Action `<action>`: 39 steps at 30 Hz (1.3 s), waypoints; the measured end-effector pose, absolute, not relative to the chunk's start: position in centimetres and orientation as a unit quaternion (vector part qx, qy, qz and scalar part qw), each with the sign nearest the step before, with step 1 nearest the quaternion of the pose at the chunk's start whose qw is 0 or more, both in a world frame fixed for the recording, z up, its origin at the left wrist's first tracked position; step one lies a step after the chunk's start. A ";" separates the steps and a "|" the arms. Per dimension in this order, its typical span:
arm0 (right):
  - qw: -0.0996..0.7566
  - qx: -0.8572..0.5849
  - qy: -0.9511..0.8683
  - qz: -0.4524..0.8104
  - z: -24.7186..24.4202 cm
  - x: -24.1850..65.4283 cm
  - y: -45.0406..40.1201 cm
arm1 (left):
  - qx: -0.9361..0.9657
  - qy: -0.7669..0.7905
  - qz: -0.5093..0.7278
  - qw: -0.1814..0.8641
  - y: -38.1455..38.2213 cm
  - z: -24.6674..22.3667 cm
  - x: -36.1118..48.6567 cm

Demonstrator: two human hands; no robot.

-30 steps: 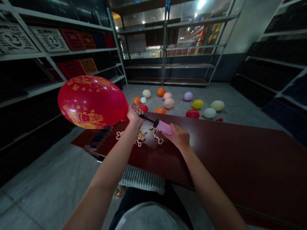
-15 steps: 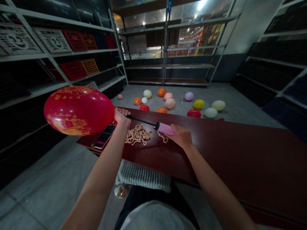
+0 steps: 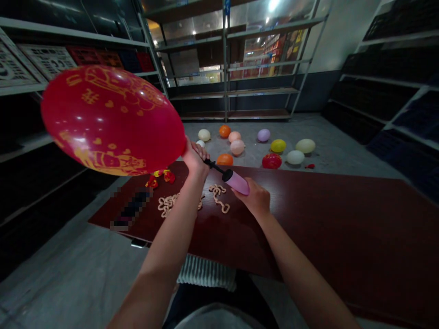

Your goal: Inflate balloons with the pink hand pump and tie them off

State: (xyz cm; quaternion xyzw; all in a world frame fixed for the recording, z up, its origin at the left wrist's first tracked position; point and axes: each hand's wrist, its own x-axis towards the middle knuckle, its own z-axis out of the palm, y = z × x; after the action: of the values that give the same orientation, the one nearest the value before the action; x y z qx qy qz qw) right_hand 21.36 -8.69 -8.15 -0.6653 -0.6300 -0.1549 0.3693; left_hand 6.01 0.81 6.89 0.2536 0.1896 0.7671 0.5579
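Observation:
My left hand (image 3: 196, 157) is closed round the neck of a large inflated red balloon (image 3: 113, 123) with gold print, where it meets the black end of a balloon pump (image 3: 239, 183). The pump's pink barrel is wrapped by the fingers of my right hand (image 3: 255, 197). A short length of black rod shows between the two hands. Below them on the dark red table (image 3: 308, 219) lie beige curly strands (image 3: 168, 203), partly hidden by my left forearm, and a few more strands (image 3: 219, 197) to their right.
Small red and yellow pieces (image 3: 161, 177) and a blurred-out dark phone-like object (image 3: 133, 208) lie at the table's left. Several balloons, among them a yellow balloon (image 3: 278, 145), rest on the floor beyond. Metal shelves (image 3: 260, 94) stand behind, and crates (image 3: 48, 59) fill a left rack.
The red balloon is higher, nearer and looks bigger. My hands have come closer together, and less of the pump's black rod shows. The view has shifted slightly.

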 end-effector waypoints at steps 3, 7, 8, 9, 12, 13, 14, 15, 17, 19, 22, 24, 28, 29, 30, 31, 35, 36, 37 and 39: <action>0.370 -0.684 -0.609 -0.157 -8.1 21.3 -8.7 | 0.268 0.190 0.737 0.590 0.8 5.0 9.1; 0.372 -0.692 -0.597 -0.159 -8.2 21.7 -8.8 | 0.270 0.189 0.726 0.604 0.7 2.9 11.0; 0.372 -0.690 -0.600 -0.162 -8.2 21.8 -8.8 | 0.263 0.188 0.729 0.603 0.7 2.6 11.0; 0.370 -0.685 -0.604 -0.167 -8.2 21.9 -8.7 | 0.254 0.190 0.732 0.603 0.7 2.5 10.8; 0.359 -0.665 -0.628 -0.187 -8.2 21.8 -8.7 | 0.215 0.211 0.738 0.604 0.7 2.6 9.1; 0.354 -0.657 -0.637 -0.194 -8.1 21.7 -8.7 | 0.201 0.219 0.739 0.605 0.7 2.7 8.3; 0.349 -0.649 -0.645 -0.201 -8.1 21.6 -8.7 | 0.189 0.226 0.739 0.606 0.7 2.8 7.4; 0.344 -0.642 -0.654 -0.207 -8.1 21.4 -8.7 | 0.178 0.231 0.740 0.607 0.6 2.9 6.5; 0.332 -0.628 -0.669 -0.219 -8.0 21.2 -8.9 | 0.158 0.239 0.744 0.603 0.6 3.1 4.6; 0.318 -0.618 -0.681 -0.228 -7.9 21.0 -9.0 | 0.142 0.249 0.750 0.596 0.6 3.2 2.7; 0.290 -0.611 -0.699 -0.232 -7.8 20.8 -9.2 | 0.123 0.261 0.758 0.585 0.7 3.0 -0.3; 0.269 -0.603 -0.714 -0.233 -7.7 20.7 -9.3 | 0.112 0.262 0.764 0.578 0.7 2.7 -2.3; 0.241 -0.585 -0.739 -0.233 -7.7 20.5 -9.3 | 0.098 0.260 0.773 0.570 0.6 2.0 -6.1; 0.237 -0.583 -0.742 -0.232 -7.7 20.5 -9.3 | 0.096 0.260 0.774 0.569 0.6 1.9 -6.8; 0.234 -0.582 -0.744 -0.232 -7.7 20.4 -9.3 | 0.095 0.261 0.775 0.568 0.6 1.9 -7.4; 0.235 -0.582 -0.744 -0.231 -7.7 20.3 -9.3 | 0.094 0.260 0.776 0.567 0.6 1.9 -7.7; 0.255 -0.594 -0.729 -0.225 -7.8 20.2 -9.2 | 0.103 0.252 0.785 0.556 1.0 2.6 -7.1; 0.263 -0.599 -0.722 -0.223 -7.9 20.3 -9.2 | 0.106 0.250 0.788 0.553 1.1 2.9 -6.5; 0.270 -0.606 -0.715 -0.222 -7.9 20.5 -9.2 | 0.109 0.246 0.792 0.548 1.3 3.3 -5.9; 0.284 -0.617 -0.701 -0.218 -8.0 20.9 -9.2 | 0.114 0.240 0.798 0.542 1.6 4.1 -4.4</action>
State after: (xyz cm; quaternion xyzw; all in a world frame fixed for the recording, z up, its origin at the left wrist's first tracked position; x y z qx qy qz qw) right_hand 20.87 -9.23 -7.97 -0.6173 -0.7007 -0.2177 0.2838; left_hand -4.39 1.63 4.10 0.1137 0.2399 0.7976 0.5416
